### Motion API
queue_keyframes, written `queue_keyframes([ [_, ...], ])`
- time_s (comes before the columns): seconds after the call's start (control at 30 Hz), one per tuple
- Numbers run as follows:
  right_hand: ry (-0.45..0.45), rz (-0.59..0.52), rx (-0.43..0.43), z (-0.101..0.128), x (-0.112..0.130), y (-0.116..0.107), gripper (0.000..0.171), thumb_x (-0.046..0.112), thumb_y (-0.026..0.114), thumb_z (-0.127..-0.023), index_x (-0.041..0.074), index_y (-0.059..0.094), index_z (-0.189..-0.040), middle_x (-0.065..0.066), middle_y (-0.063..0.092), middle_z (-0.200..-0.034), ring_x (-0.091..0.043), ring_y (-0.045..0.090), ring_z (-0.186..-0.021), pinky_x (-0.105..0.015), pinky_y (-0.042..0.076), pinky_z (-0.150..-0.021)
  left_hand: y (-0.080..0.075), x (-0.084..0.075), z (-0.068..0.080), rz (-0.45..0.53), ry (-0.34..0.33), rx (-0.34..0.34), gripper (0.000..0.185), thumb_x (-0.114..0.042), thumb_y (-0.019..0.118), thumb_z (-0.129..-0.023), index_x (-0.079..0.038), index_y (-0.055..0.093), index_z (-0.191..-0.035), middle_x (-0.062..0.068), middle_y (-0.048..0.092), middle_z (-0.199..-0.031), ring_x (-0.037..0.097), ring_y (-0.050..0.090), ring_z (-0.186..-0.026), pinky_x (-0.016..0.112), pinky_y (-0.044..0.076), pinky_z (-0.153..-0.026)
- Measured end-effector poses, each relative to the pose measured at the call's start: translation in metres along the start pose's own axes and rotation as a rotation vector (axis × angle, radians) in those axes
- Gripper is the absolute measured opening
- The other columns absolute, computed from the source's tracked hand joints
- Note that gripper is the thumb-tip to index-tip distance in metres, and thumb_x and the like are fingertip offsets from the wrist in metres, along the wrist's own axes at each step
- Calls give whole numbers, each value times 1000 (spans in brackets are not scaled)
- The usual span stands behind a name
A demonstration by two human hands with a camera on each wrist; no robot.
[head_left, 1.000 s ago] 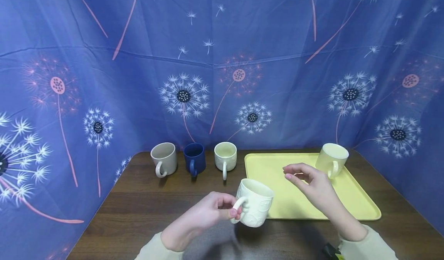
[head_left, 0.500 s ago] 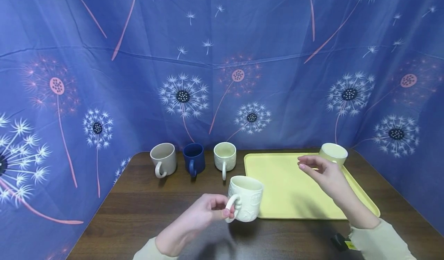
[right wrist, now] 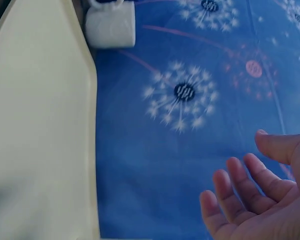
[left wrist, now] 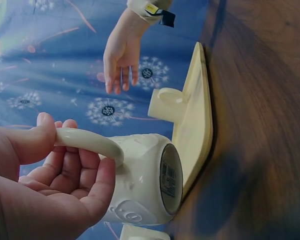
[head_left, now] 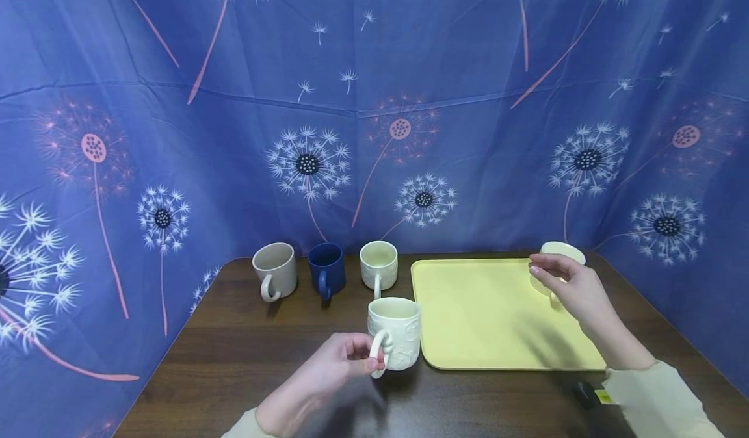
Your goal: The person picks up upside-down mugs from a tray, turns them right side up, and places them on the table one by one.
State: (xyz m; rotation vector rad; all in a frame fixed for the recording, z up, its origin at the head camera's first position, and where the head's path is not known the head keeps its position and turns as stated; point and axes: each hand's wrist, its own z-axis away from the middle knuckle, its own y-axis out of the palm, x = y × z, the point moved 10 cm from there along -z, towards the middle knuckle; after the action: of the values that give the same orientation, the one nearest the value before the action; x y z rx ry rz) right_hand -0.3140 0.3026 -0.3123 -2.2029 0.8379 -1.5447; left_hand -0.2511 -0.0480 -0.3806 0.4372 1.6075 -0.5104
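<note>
My left hand [head_left: 367, 359] grips the handle of a cream embossed mug [head_left: 396, 334], thumb on top and fingers curled under it [left wrist: 80, 165]. The mug [left wrist: 145, 185] hangs upright just above the brown table [head_left: 246, 353], close to the left edge of a yellow tray [head_left: 486, 321]. My right hand [head_left: 556, 277] hovers with relaxed, spread fingers [right wrist: 245, 192] over the tray's far right corner. It holds nothing and is next to a second cream mug [head_left: 566, 252] standing there. In the left wrist view that mug [left wrist: 166, 104] sits below the right hand [left wrist: 121, 60], apart from it.
Three mugs stand in a row at the back of the table, left of the tray: a beige one [head_left: 275, 270], a navy one [head_left: 326, 268] and a cream one [head_left: 378, 264]. Blue dandelion-print cloth [head_left: 374, 132] walls the table on three sides.
My left hand has brought the embossed mug down and to the left, off the tray's edge. My right hand has moved right and back toward the mug in the tray's corner.
</note>
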Motion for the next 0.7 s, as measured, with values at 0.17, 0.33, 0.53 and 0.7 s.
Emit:
queue_keyframes([
  [0.17,-10,-6,-55,-6,-17,-8,42,30,64,-90,0,59,-120,31,57,-92,16,50,-85,-9,40,-70,-5,6,0,-20,-4,-19,28,-1,62,-84,21,56,-99,-3,63,-81,5,59,-78,20,45,-75],
  [0.33,18,-39,-90,-11,-36,-15,42,30,64,-90,2,59,-121,33,56,-91,17,51,-83,-6,41,-69,-10,12,1,-9,-11,-43,26,0,63,-83,21,56,-98,-1,63,-80,6,59,-77,20,46,-73],
  [0.53,22,-136,-163,-16,-57,-23,36,21,66,-89,3,60,-120,30,58,-89,14,54,-82,-4,41,-70,-12,19,-1,32,-18,-55,24,2,64,-82,20,56,-96,8,66,-82,8,59,-77,20,47,-71],
  [0.7,33,-124,-217,-18,-70,-29,39,19,65,-89,-6,57,-119,31,57,-86,16,53,-81,-3,39,-69,-12,25,-3,45,-22,-64,25,4,63,-80,22,54,-96,3,66,-81,7,59,-76,20,47,-70],
])
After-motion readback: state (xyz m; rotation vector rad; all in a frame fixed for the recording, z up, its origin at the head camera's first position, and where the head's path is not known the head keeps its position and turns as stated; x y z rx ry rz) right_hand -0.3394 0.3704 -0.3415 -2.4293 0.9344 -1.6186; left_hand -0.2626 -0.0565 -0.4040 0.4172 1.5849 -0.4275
